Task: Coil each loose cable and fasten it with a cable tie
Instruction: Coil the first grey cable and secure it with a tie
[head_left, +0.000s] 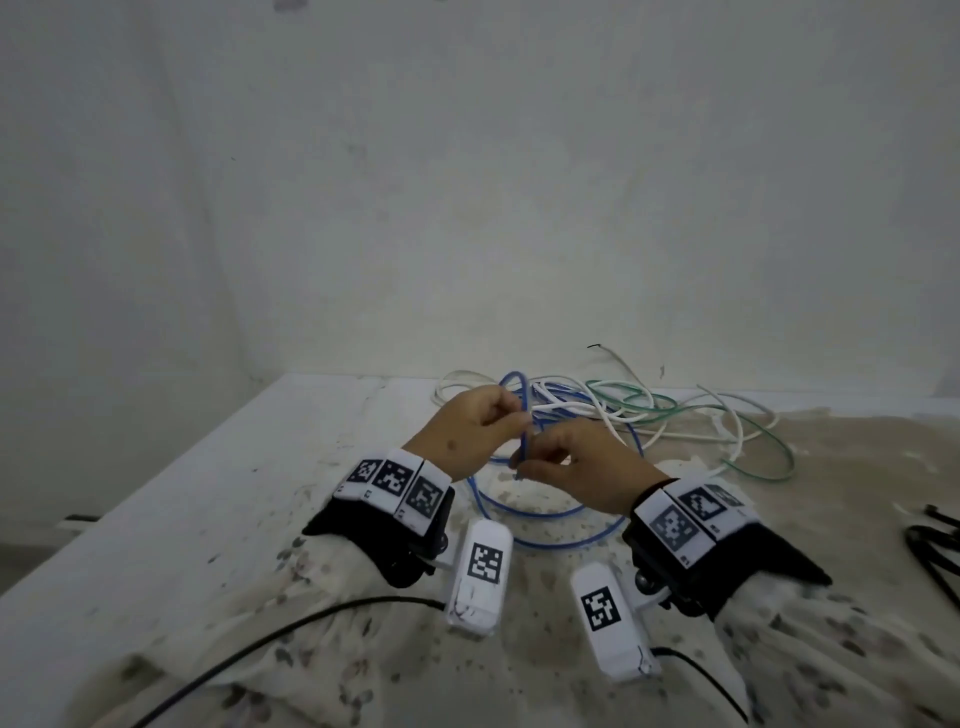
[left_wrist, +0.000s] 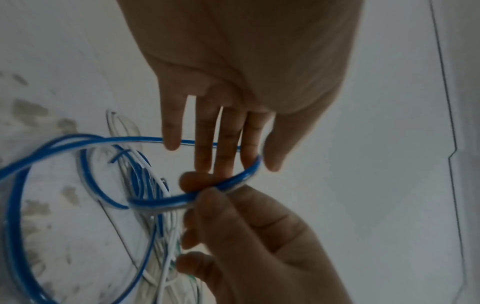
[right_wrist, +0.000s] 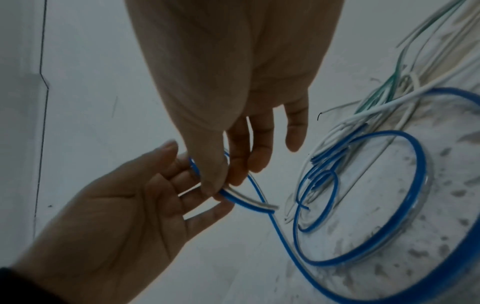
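Observation:
A blue cable (head_left: 561, 544) lies in wide loops on the stained white table (head_left: 208, 493). One loop of it is lifted between my hands. My left hand (head_left: 483, 421) (left_wrist: 249, 152) keeps its fingers straight, and the blue cable (left_wrist: 161, 202) runs behind them and bends out between index finger and thumb. My right hand (head_left: 556, 462) (right_wrist: 223, 183) pinches the blue cable (right_wrist: 415, 164) between thumb and fingers, close to its cut end, right beside the left hand (right_wrist: 166, 195).
White cables (head_left: 571, 408) and green cables (head_left: 618, 385) lie tangled with the blue one at the back of the table, against the wall. Black cable ties (head_left: 930, 540) lie at the right edge. Thin black leads trail from my wrist cameras near the front.

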